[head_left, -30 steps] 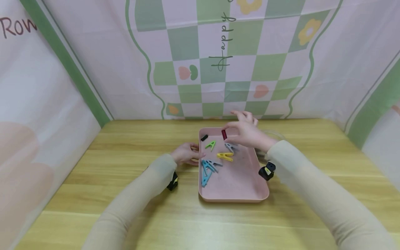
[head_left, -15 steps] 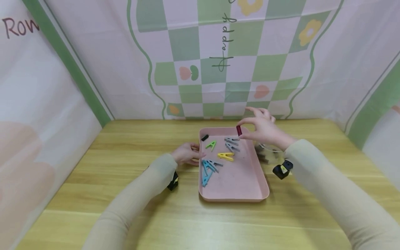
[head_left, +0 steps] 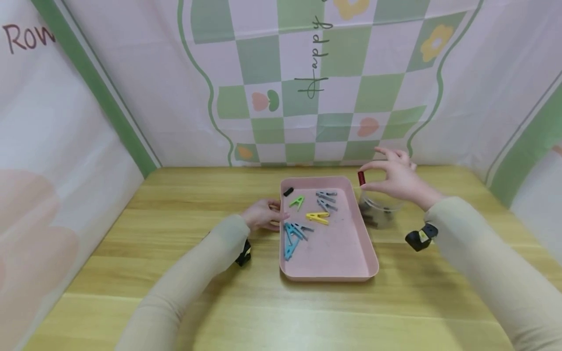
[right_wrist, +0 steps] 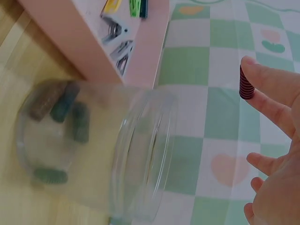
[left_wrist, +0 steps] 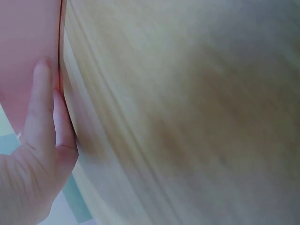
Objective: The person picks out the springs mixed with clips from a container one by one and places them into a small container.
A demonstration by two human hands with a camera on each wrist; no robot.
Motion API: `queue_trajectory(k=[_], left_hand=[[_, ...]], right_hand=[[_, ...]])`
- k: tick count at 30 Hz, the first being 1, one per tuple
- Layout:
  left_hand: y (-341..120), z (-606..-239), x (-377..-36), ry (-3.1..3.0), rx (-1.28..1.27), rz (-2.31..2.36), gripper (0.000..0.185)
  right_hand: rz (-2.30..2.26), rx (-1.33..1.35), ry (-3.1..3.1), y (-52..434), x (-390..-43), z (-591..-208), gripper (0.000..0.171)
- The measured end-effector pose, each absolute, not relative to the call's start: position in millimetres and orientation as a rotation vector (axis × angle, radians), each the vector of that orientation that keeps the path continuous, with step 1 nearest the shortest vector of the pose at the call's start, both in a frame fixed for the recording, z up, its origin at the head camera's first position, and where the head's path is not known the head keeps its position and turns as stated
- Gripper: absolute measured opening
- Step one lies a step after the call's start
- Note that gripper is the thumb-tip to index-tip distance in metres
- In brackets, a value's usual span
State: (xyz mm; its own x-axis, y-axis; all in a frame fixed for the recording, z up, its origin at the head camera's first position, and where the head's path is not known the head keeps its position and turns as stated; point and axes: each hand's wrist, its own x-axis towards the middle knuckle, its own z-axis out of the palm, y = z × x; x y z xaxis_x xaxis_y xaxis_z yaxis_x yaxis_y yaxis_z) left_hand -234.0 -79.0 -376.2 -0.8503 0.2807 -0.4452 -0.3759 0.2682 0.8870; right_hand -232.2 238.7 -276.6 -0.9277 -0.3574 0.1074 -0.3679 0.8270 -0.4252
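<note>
My right hand (head_left: pixel 368 177) pinches a small red ribbed piece (head_left: pixel 361 178) between thumb and forefinger, raised just past the right rim of a pink tray (head_left: pixel 338 248). Right under it stands a clear jar (head_left: pixel 381 208) on the table. In the right wrist view the red piece (right_wrist: pixel 246 84) sits at my fingertips (right_wrist: pixel 262 89) above the jar's mouth (right_wrist: pixel 140 154), and several dark pieces (right_wrist: pixel 63 112) lie at the jar's bottom. My left hand (head_left: pixel 269 215) rests against the tray's left wall, its fingers (left_wrist: pixel 42 112) straight along the wall.
The tray holds a green clip (head_left: pixel 297 202), a yellow clip (head_left: pixel 317 217), grey clips (head_left: pixel 326 200), blue clips (head_left: pixel 291 239) and a black piece (head_left: pixel 288 192). The wooden table (head_left: pixel 175 273) is closed in by patterned cloth walls (head_left: pixel 316 97) at the back and sides.
My right hand has carried the red piece from above the tray's far end rightwards to above the jar. The left hand has stayed at the tray's edge.
</note>
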Motion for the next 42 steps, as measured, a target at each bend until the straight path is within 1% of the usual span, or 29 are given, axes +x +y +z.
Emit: queue_trajectory(k=[3,11,16,22,32,42], left_hand=[[-79,-376,-234,2.018,-0.091,1.631,0.055],[-76,-379,-233,2.046,-0.066,1.609,0.050],[-76,-382,-234,2.048,-0.060,1.614,0.051],[-77,-383,-234,2.053,-0.058,1.619,0.052],[-78,-380,-232,2.060,-0.081,1.617,0.050],[-78,-378,-233,2.048,-0.085,1.623,0.051]], right_hand=[[0.698,0.589,-2.979,247,-234,-277,0.045],[0.708,0.503,-3.009,265,-232,-281,0.046],[0.696,0.480,-3.039,277,-233,-289,0.052],[0.681,0.472,-3.056,285,-236,-299,0.053],[0.684,0.473,-3.057,286,-237,-306,0.052],[0.666,0.492,-3.067,279,-238,-302,0.054]])
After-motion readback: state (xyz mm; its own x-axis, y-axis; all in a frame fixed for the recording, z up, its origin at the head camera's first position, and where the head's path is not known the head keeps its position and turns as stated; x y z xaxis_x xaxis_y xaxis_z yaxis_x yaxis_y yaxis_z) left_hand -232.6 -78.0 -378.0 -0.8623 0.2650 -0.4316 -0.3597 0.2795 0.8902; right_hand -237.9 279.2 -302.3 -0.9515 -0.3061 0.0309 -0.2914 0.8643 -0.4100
